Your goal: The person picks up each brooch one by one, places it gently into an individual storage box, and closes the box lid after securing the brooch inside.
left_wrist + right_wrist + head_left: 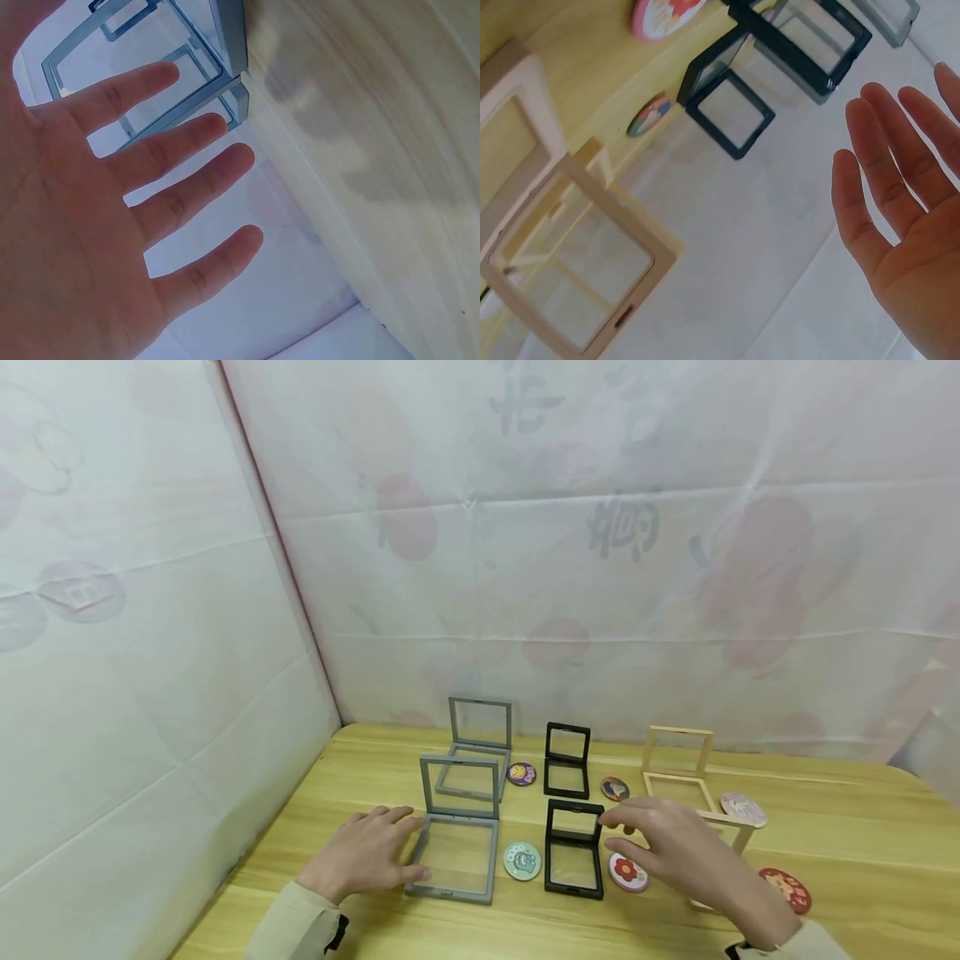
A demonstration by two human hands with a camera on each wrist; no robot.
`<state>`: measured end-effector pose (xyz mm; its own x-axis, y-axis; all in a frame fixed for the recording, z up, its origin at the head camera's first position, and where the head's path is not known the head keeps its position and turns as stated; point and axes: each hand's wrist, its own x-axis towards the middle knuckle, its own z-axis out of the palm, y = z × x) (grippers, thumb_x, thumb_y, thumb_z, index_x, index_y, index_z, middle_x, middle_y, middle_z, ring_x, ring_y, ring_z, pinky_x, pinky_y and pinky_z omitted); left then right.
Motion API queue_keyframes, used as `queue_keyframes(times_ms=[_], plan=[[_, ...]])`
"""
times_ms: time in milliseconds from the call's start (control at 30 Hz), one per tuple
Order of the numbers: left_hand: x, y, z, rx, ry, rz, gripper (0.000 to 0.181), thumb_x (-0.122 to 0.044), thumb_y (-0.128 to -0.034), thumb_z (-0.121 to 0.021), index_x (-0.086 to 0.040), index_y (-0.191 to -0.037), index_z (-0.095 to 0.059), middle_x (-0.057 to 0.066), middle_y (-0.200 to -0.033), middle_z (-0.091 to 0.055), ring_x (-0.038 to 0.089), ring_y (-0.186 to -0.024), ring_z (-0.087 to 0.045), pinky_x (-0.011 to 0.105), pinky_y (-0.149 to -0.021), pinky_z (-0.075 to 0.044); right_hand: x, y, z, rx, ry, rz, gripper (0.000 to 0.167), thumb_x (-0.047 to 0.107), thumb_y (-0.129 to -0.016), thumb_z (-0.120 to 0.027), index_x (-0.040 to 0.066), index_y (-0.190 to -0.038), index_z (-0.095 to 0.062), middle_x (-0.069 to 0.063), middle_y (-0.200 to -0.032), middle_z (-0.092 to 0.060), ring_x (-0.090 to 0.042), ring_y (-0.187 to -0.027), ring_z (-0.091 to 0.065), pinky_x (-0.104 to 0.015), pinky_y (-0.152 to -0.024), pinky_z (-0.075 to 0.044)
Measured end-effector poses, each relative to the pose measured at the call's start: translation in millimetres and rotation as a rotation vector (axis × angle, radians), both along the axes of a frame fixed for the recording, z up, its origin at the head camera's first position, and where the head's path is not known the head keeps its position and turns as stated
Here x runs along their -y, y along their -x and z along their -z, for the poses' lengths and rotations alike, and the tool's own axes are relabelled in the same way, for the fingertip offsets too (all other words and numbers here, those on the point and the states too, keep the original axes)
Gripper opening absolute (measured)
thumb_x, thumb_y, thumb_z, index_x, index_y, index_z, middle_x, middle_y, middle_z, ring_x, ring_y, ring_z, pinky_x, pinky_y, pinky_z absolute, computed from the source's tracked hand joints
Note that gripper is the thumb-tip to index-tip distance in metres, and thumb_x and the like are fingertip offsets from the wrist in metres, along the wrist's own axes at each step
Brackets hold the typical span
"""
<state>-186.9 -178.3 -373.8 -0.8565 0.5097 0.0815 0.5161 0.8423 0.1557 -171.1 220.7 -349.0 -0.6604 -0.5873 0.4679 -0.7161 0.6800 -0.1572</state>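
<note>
My left hand (371, 853) hovers at the left edge of the front grey display frame (456, 857), fingers straight and spread, as the left wrist view confirms. Its thumb overlaps the frame's lower left side in the head view; whether it touches, I cannot tell. My right hand (671, 842) is held over the right side, between the front black display frame (573, 891) and the front beige frame (726, 819), which it partly hides. Its fingers look extended in the right wrist view and hold nothing. Below them lies a round red-flower badge (627, 872). A green badge (522, 861) sits between the grey and black frames.
Behind stand a grey frame (480, 746), a black frame (567, 760) and a beige frame (678, 774), all opened upright. Purple (522, 774), dark (615, 789), pale pink (742, 809) and red (786, 891) badges lie on the wooden table (885, 835). Printed cloth (480, 593) encloses the back.
</note>
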Motion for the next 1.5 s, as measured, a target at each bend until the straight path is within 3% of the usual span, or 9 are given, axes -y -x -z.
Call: queue_keyframes(times_ms=[233, 367, 700, 967, 1500], plan=[[0.9, 0.5, 2.8, -0.001, 0.016, 0.022, 0.067, -0.056, -0.0854, -0.074, -0.007, -0.131, -0.065, 0.021, -0.134, -0.061, 0.045, -0.119, -0.057, 0.067, -0.093, -0.045, 18.7, 6.3, 3.9, 0.002, -0.028, -0.067, 0.017, 0.013, -0.085, -0.081, 0.014, -0.101, -0.076, 0.002, -0.097, -0.074, -0.013, -0.081, -0.069, -0.029, -0.063, -0.055], [1.0, 2.1, 2.8, 0.002, 0.011, 0.028, 0.067, -0.054, -0.0858, -0.074, -0.007, -0.132, -0.064, 0.022, -0.135, -0.06, 0.045, -0.12, -0.057, 0.068, -0.094, -0.044, 31.3, 9.6, -0.4, 0.068, -0.058, -0.053, 0.014, 0.016, -0.09, -0.078, 0.013, -0.103, -0.077, 0.001, -0.102, -0.074, -0.017, -0.088, -0.071, -0.033, -0.069, -0.058], [-1.8, 4.0, 2.4, 0.04, 0.021, 0.027, 0.071, -0.052, -0.0847, -0.076, -0.005, -0.136, -0.062, 0.021, -0.138, -0.058, 0.046, -0.123, -0.055, 0.068, -0.097, -0.043, 53.1, 13.9, 0.7, 0.15, -0.09, -0.11, 0.016, 0.016, -0.091, -0.078, 0.012, -0.106, -0.077, -0.002, -0.104, -0.073, -0.015, -0.089, -0.07, -0.028, -0.068, -0.056], [-1.8, 4.3, 6.2, 0.042, 0.046, 0.041, 0.072, -0.056, -0.0848, -0.075, -0.006, -0.136, -0.063, 0.017, -0.14, -0.058, 0.044, -0.126, -0.053, 0.067, -0.099, -0.04, 61.4, 18.6, 7.5, 0.163, -0.113, -0.144, 0.017, 0.019, -0.09, -0.079, 0.01, -0.104, -0.077, -0.002, -0.1, -0.074, -0.015, -0.085, -0.069, -0.027, -0.067, -0.055], [3.0, 3.4, 9.8, 0.074, 0.018, 0.051, 0.072, -0.052, -0.0826, -0.079, -0.004, -0.134, -0.064, 0.016, -0.142, -0.058, 0.044, -0.124, -0.053, 0.068, -0.101, -0.039, 79.2, 21.1, 17.3, 0.167, -0.192, -0.13, 0.021, 0.019, -0.087, -0.082, 0.007, -0.103, -0.076, -0.005, -0.099, -0.073, -0.01, -0.08, -0.068, -0.024, -0.064, -0.055]])
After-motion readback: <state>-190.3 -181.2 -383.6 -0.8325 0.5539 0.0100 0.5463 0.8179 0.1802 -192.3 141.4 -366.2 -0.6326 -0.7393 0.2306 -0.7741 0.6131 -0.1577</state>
